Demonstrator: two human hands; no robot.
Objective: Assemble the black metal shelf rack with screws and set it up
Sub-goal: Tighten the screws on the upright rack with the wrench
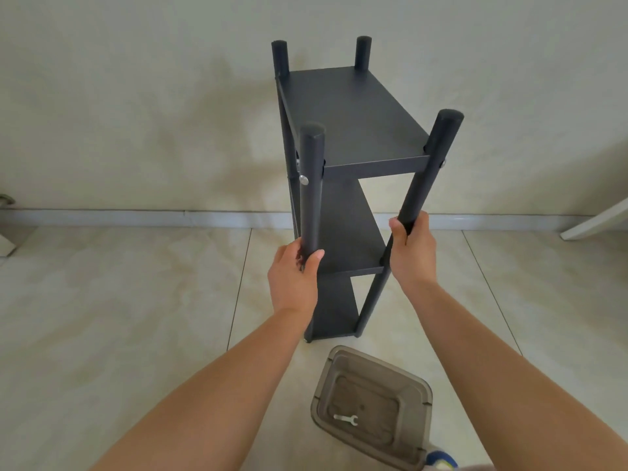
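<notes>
The black metal shelf rack (353, 130) stands upright on the tiled floor (119, 300), w/ three shelves in place and four posts poking up past the top shelf; it sits near the wall (136, 96), just ahead of me. My left hand (294, 277) is wrapped round the near-left post (311, 188); my right hand (413, 249) grips the near-right post (426, 171); both fists closed on the tubes at approx mid height, prob so I can steady or shift the whole frame w/o it tipping. A silver screw head (303, 180) shows on the left post just under the top shelf; so the joints look done, I'd say. Close to my feet is a clear plastic bin (421, 392); a small wrench (346, 419) lies inside, out of the way.
</notes>
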